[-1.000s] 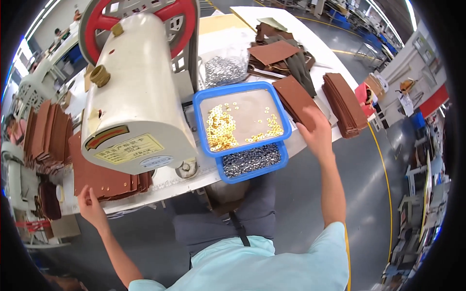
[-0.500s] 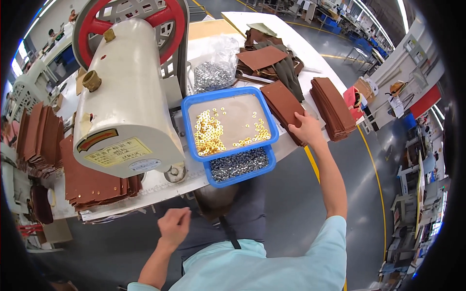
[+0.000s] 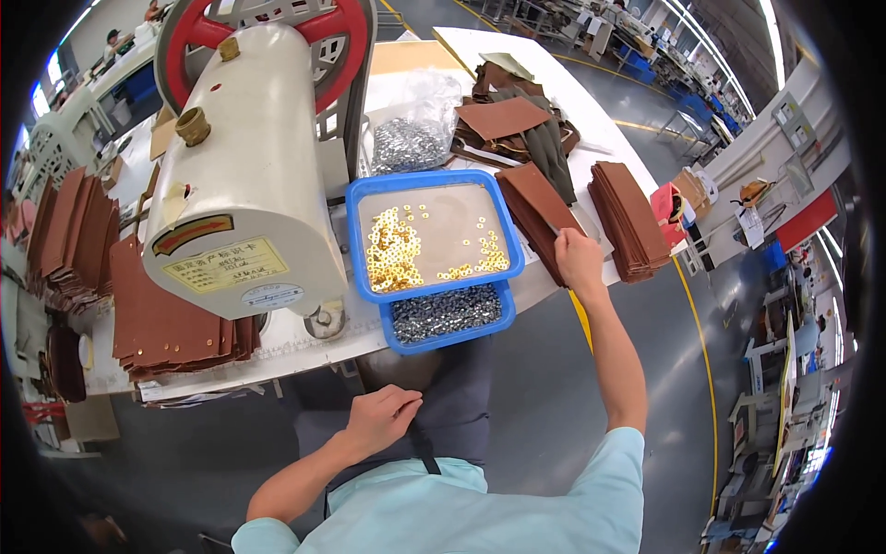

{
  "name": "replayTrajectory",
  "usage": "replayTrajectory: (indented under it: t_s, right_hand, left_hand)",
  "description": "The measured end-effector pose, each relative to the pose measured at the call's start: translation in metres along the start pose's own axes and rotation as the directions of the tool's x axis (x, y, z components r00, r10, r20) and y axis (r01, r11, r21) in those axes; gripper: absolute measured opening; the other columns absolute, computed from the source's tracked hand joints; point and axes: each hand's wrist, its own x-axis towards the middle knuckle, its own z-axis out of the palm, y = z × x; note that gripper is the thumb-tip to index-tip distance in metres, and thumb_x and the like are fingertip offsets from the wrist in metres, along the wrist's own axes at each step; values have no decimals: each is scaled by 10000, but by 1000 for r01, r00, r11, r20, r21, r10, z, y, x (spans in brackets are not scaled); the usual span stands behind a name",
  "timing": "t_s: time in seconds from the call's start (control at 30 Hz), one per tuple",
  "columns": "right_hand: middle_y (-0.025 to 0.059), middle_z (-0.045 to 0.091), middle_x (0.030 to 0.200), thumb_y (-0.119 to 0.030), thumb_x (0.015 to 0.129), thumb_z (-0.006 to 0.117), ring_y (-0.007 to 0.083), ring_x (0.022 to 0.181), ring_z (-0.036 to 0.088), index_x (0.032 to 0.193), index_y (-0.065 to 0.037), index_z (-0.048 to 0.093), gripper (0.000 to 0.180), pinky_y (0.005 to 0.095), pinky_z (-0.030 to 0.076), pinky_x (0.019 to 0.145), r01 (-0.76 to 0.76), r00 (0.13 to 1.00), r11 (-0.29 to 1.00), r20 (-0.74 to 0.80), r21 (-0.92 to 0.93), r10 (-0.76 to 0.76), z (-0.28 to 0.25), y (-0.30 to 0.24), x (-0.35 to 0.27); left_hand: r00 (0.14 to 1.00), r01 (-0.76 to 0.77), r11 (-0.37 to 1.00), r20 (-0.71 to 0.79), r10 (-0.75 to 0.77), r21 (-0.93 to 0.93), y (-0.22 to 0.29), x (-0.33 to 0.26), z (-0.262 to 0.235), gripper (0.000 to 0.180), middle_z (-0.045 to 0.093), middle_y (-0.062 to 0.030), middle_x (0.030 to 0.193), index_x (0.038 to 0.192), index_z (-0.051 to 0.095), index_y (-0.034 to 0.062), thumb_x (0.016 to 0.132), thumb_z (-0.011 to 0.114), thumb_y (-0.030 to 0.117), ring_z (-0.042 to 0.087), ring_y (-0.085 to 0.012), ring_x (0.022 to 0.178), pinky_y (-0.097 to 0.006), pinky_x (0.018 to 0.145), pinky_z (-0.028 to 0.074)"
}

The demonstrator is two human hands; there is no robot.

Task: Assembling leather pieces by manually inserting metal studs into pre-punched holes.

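At the near end of a stack of brown leather pieces point(image 3: 531, 208), my right hand point(image 3: 580, 258) has its fingers closed on the top leather piece, whose near corner is lifted a little. My left hand point(image 3: 380, 423) hovers over my lap, fingers curled and pressed together; whatever they hold, if anything, is hidden. Left of the stack stands a blue tray point(image 3: 354, 231) with gold-coloured ring-shaped fasteners point(image 3: 395, 249) spread in it. Under its near edge sits a second blue tray point(image 3: 448, 346) full of small silvery metal parts point(image 3: 448, 314).
A large cream machine point(image 3: 245, 166) with a red wheel point(image 3: 337, 55) fills the left. More brown leather stacks lie at right point(image 3: 629, 217) and left point(image 3: 180, 323). Behind the trays are a clear bag of metal parts point(image 3: 411, 138) and a heap of brown items point(image 3: 517, 111).
My right hand has gone from lying on the stack to gripping the top piece's near end, now raised. My left hand has moved right across my lap.
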Motion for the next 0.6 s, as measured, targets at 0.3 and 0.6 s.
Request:
replayTrajectory:
  t_s: [0.3, 0.6]
  right_hand:
    - [198, 722, 967, -92, 958, 667, 357, 818, 713, 1158, 7, 690, 224, 457, 558, 687, 504, 826, 853, -363, 133, -431, -92, -103, -122]
    - [4, 759, 859, -274, 771, 825, 175, 742, 725, 900, -128, 752, 208, 338, 585, 677, 661, 634, 437, -143, 609, -760, -101, -163, -185]
  left_hand:
    - [969, 241, 813, 176, -172, -530, 37, 59, -8, 674, 656, -140, 1329, 1500, 512, 84, 920, 797, 273, 664, -187, 1138, -310, 927, 558]
    - [819, 477, 380, 244, -519, -793, 24, 56, -17, 327, 714, -79, 1186, 1321, 604, -22, 1053, 604, 166, 663, -122, 1045, -295, 903, 540]
